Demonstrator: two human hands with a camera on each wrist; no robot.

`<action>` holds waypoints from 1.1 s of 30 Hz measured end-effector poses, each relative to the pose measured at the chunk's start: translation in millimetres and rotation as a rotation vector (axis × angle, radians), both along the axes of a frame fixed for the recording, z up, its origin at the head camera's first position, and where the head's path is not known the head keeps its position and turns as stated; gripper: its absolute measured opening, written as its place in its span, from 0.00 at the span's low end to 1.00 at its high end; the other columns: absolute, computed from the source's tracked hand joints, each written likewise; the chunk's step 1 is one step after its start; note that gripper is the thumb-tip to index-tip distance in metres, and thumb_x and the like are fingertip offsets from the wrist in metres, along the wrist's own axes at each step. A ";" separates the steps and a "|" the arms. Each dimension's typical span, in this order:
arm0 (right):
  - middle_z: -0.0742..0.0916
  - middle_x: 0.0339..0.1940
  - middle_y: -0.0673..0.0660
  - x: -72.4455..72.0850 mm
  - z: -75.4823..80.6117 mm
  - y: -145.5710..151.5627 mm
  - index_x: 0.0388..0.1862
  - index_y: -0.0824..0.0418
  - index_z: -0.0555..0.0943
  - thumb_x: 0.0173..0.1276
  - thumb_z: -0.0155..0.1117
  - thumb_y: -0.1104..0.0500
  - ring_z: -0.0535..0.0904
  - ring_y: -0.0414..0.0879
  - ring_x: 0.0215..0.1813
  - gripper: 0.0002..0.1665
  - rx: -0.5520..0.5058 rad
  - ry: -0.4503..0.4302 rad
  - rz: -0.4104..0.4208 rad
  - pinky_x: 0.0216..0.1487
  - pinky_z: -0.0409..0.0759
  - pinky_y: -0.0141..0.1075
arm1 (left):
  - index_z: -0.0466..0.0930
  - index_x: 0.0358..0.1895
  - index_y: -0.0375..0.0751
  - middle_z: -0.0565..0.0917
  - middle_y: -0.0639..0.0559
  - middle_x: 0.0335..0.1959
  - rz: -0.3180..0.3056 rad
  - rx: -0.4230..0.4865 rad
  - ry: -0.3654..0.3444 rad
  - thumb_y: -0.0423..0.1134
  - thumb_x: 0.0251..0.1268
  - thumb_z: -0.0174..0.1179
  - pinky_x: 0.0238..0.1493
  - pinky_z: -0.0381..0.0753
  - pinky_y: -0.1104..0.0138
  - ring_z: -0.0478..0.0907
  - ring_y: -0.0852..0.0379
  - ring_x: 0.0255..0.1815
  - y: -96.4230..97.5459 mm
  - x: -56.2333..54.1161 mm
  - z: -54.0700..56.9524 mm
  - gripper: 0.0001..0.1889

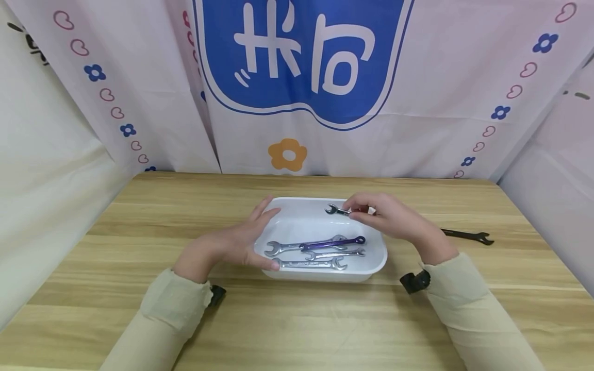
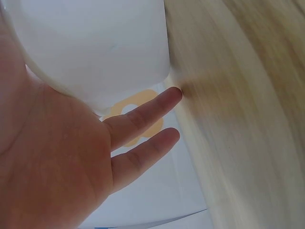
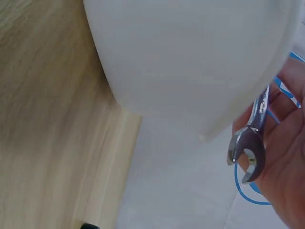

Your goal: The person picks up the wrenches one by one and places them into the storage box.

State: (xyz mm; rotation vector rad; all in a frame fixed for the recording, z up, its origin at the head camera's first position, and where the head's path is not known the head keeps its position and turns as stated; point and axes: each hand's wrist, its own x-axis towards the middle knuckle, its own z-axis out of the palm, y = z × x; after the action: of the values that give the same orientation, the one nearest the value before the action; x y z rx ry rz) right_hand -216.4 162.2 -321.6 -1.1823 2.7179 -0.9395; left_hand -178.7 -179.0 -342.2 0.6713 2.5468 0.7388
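A white tray [image 1: 301,216] holds several wrenches: silver open-ended ones, such as the front wrench [image 1: 311,264], and a purple wrench [image 1: 334,243] lying across them. My left hand [image 1: 236,242] rests at the tray's left end, fingers spread, with the thumb over the rim. Two straight fingers [image 2: 147,114] extend below the rim outside the tray in the left wrist view. Over the back right corner, my right hand [image 1: 385,214] pinches a small silver wrench [image 1: 337,210] between thumb and fingers. The wrench's other open end shows beside the palm in the right wrist view.
A black wrench [image 1: 468,235] lies on the wooden table [image 1: 297,324], right of the tray and partly hidden by my right wrist. A printed white curtain [image 1: 417,144] hangs behind the table's back edge, with more cloth at both sides.
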 end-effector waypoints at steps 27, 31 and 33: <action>0.88 0.41 0.54 -24.8 -19.4 -43.6 0.48 0.58 0.84 0.72 0.60 0.64 0.80 0.42 0.41 0.10 0.085 -0.131 0.080 0.46 0.81 0.37 | 0.35 0.81 0.55 0.20 0.59 0.80 0.013 -0.005 -0.005 0.67 0.42 0.74 0.71 0.65 0.42 0.51 0.36 0.79 -0.3 -1.0 0.5 0.68; 0.88 0.40 0.51 -25.3 -24.5 -46.4 0.46 0.56 0.84 0.72 0.61 0.63 0.78 0.41 0.39 0.08 0.115 -0.133 0.096 0.44 0.80 0.36 | 0.35 0.81 0.54 0.20 0.60 0.80 0.015 -0.004 -0.005 0.67 0.42 0.74 0.71 0.66 0.43 0.52 0.36 0.79 -0.9 -1.5 0.5 0.68; 0.88 0.40 0.51 -25.3 -26.7 -47.4 0.46 0.56 0.84 0.72 0.61 0.63 0.78 0.40 0.38 0.08 0.118 -0.133 0.102 0.43 0.79 0.35 | 0.34 0.81 0.54 0.20 0.60 0.80 0.013 -0.006 -0.006 0.67 0.43 0.74 0.71 0.66 0.43 0.52 0.36 0.78 -1.0 -1.6 0.5 0.68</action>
State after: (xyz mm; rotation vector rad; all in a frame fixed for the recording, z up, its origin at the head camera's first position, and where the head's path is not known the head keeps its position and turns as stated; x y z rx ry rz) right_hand -241.7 114.7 -348.3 -1.1792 2.5454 -0.8030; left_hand -180.3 -180.1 -341.6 0.6496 2.5492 0.7367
